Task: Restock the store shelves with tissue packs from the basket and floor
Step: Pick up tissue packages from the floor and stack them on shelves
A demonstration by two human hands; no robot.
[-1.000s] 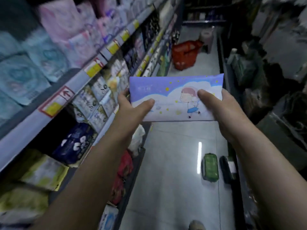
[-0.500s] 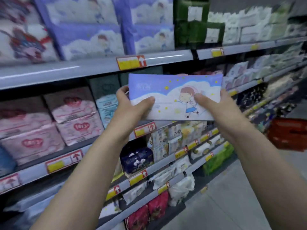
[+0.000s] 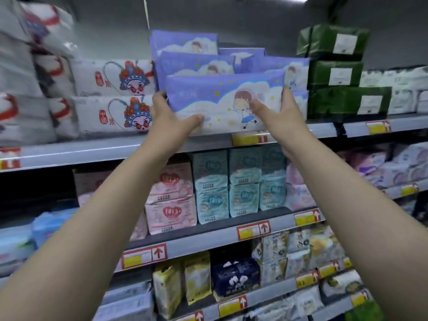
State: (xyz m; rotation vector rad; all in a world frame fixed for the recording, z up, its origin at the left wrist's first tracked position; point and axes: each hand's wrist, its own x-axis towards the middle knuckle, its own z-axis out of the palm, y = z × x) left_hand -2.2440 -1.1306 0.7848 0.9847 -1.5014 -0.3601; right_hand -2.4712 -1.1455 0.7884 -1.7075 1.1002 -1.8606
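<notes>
A purple and white tissue pack (image 3: 222,100) with a cartoon girl is held up at the front of the top shelf (image 3: 115,148). My left hand (image 3: 171,117) grips its left end, thumb across the front. My right hand (image 3: 278,112) grips its right end in the same way. Behind it stand several matching purple packs (image 3: 192,63), stacked on that shelf. The held pack's lower edge is level with the shelf lip; whether it rests on it I cannot tell.
White packs with an opera-mask cartoon (image 3: 111,93) sit left of the purple stack, dark green packs (image 3: 335,75) to its right. Lower shelves hold pink (image 3: 171,198), teal (image 3: 231,181), yellow and navy packs. Yellow price tags (image 3: 250,137) line the shelf edges.
I turned from the aisle to face the shelves. Both hands raised the purple pack from chest height up to the top shelf, in front of the matching stack.
</notes>
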